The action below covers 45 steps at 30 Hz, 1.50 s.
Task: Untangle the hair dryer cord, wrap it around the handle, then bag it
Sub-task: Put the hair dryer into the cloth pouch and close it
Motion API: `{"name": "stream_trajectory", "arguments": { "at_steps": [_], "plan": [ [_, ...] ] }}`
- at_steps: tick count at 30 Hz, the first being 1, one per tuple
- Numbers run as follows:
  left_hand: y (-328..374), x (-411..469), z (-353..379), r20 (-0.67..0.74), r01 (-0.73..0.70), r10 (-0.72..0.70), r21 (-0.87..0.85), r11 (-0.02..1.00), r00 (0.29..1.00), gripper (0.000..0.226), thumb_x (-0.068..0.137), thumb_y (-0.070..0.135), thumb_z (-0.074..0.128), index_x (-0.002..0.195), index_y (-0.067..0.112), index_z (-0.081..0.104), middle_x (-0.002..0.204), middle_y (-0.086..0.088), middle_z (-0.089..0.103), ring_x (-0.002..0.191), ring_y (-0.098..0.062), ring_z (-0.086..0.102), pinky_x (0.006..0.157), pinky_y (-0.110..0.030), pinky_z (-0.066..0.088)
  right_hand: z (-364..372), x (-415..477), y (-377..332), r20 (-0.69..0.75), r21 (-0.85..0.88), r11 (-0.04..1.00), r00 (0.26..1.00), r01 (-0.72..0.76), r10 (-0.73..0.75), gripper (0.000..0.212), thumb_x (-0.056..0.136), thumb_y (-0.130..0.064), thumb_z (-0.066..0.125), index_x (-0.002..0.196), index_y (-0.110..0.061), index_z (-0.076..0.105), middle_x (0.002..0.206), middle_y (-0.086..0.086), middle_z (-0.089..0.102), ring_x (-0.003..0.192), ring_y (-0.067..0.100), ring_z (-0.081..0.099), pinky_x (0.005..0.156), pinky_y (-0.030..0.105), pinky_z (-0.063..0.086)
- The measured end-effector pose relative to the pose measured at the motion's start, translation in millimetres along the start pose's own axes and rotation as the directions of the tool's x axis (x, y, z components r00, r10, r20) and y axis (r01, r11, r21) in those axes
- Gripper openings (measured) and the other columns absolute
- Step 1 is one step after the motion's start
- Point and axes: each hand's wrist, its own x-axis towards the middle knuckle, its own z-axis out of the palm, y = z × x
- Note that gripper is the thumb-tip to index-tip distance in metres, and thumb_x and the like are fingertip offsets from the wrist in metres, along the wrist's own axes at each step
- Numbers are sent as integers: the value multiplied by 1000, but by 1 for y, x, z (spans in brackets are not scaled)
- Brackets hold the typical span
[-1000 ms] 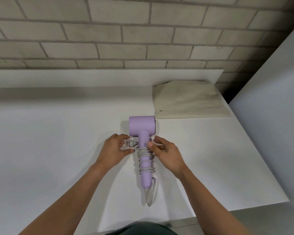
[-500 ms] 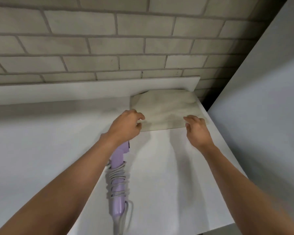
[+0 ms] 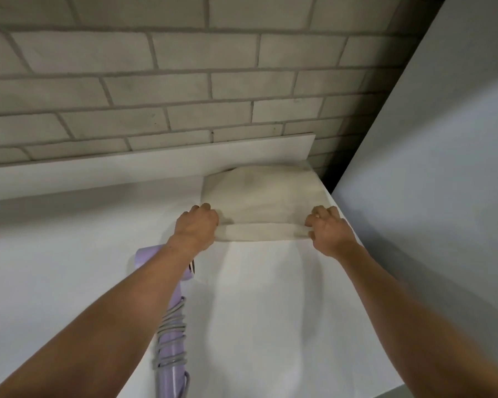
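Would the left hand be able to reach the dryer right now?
Probably yes, once it lets go: the left hand grips the bag, but the dryer lies in the open on the table just beneath that forearm, with nothing between.

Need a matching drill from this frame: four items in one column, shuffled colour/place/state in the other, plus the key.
Items
1. hair dryer
2. cord
3. bag
4. right hand

Descriptions
A. grey, coiled round the handle
B. lilac, lying on the white table
C. grips the bag's near right corner
D. beige, at the table's far edge by the brick wall

Pairs: 1-B, 2-A, 3-D, 4-C
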Motion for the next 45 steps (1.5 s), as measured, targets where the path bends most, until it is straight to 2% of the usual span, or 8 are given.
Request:
{"name": "stream_trajectory", "arguments": {
  "at_steps": [6,10,14,20,26,30,35,45],
  "plan": [
    [-10,-33,-21,-144,34,-88,-344,938,986,20,79,25,77,96,30,69,99,0,66,88,-29,62,68,-33,47,-8,-42,14,-240,139,988,970,65,-30,14,96,-17,62,109,-20,57,89,-5,64,91,27,65,106,49,39],
    [-12,-76,-35,-165,2,-160,-690,723,973,41,64,25,96,93,25,65,79,4,66,72,-23,62,61,-29,51,-13,-90,21,-614,209,972,788,105,47,21,83,-5,80,99,-16,73,89,-1,72,80,30,66,85,42,43],
    [-7,-123,-33,-118,5,-219,-872,489,969,42,63,23,99,91,24,68,68,-3,71,51,-25,68,55,-27,55,-7,-142,22,-718,261,954,691,148,90,14,82,-3,83,92,-12,78,88,2,75,81,34,64,76,45,46],
    [-7,-171,1,-107,-70,-71,-913,401,992,17,79,22,87,90,31,78,83,7,79,72,-15,74,76,-25,61,38,-196,19,-615,256,954,788,158,34,10,85,-5,80,92,-12,81,85,-1,78,73,28,56,58,42,51],
    [-10,-180,24,-161,-128,-17,-841,525,987,12,86,28,82,98,31,80,85,3,79,82,-20,76,84,-40,61,26,-211,7,-18,321,947,1000,5,1,40,88,-11,74,126,-23,71,124,-2,71,95,25,71,81,38,58],
    [-6,-176,22,-196,-161,-6,-820,549,981,12,87,31,81,99,27,82,79,9,78,78,-14,75,79,-36,59,-29,-210,-64,-193,515,853,981,80,24,23,94,-36,73,115,-28,72,110,-11,70,85,11,68,76,25,52],
    [-5,-173,15,-299,-265,25,-800,538,954,13,83,21,84,95,26,84,87,14,77,79,-9,72,77,-29,57,-57,-190,-165,6,748,664,999,17,-33,36,88,-65,67,99,-31,74,92,-15,76,90,3,67,81,23,52],
    [-11,-186,14,-275,-307,141,-801,514,951,23,90,14,78,112,20,80,105,10,79,96,-3,74,91,-28,59,-46,-170,-184,-71,647,749,990,140,-124,8,97,-30,64,97,-23,66,85,-5,74,84,26,66,77,39,54]
  ]
}}
